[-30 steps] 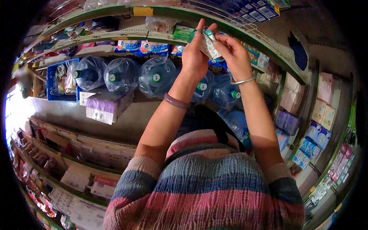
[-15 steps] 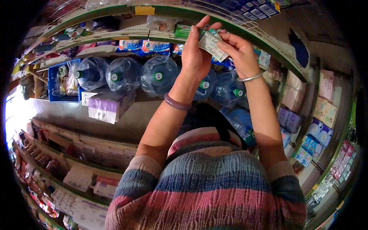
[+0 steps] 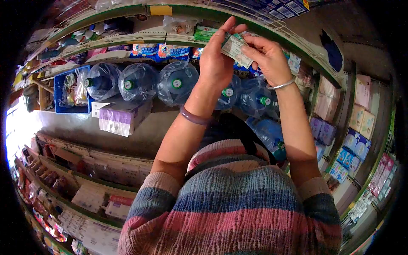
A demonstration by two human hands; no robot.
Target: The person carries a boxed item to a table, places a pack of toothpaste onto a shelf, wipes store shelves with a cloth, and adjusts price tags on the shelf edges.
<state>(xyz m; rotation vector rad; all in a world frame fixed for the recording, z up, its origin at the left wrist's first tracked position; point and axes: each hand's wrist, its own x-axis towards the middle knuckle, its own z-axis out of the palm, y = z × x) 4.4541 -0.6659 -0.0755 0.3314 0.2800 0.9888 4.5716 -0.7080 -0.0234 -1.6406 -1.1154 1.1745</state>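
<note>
Between my two hands is a small stack of greenish banknotes (image 3: 237, 50), held up in front of the shelf. My left hand (image 3: 216, 55) is closed around the notes' left end, its thumb along their edge and its fingers behind them. With thumb and fingers, my right hand (image 3: 267, 57) pinches the notes' right side. How many notes there are, I cannot tell. A purple bangle (image 3: 193, 116) circles my left wrist, and a silver bangle (image 3: 281, 84) circles the right one.
Large water bottles (image 3: 177, 83) in clear plastic stand in a row below the shelf. Left of them are a blue crate (image 3: 72, 111) and a purple-and-white tissue pack (image 3: 114, 121). Detergent bags (image 3: 173, 52) fill the shelf behind. More shelves with packs (image 3: 359, 146) stand to the right.
My right hand has shifted slightly right and down along the banknotes. The notes lie at a slightly different angle, and my left hand keeps its hold. The whole view has moved a little.
</note>
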